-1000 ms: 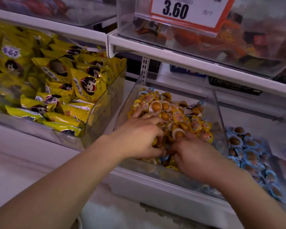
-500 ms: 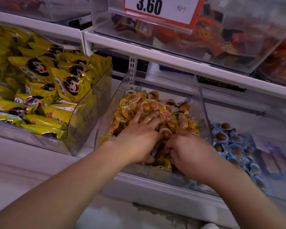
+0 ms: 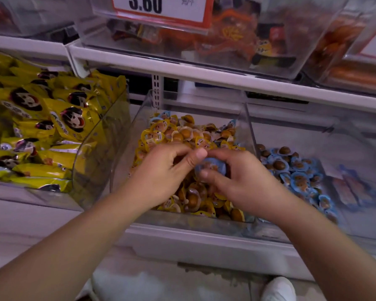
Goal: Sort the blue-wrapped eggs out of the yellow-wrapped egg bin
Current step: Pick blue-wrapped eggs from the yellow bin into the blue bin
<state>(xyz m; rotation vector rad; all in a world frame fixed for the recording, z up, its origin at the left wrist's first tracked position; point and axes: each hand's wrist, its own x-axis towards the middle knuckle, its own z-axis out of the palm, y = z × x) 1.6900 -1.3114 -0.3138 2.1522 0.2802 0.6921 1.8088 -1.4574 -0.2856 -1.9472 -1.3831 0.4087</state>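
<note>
while my left hand point(image 3: 161, 172) pinches at its top edge, my right hand point(image 3: 237, 181) grips a blue-wrapped egg point(image 3: 213, 168). both sit over the yellow-wrapped egg bin point(image 3: 126, 153).

A blue-wrapped egg point(image 3: 212, 168), brown inside its round blue wrapper, is pinched between the right hand point(image 3: 243, 181) and left hand point(image 3: 163, 172) above the clear yellow-wrapped egg bin point(image 3: 126, 148). More blue ones point(image 3: 228, 124) lie among the yellow-wrapped eggs point(image 3: 182, 133) at its far right.
</note>
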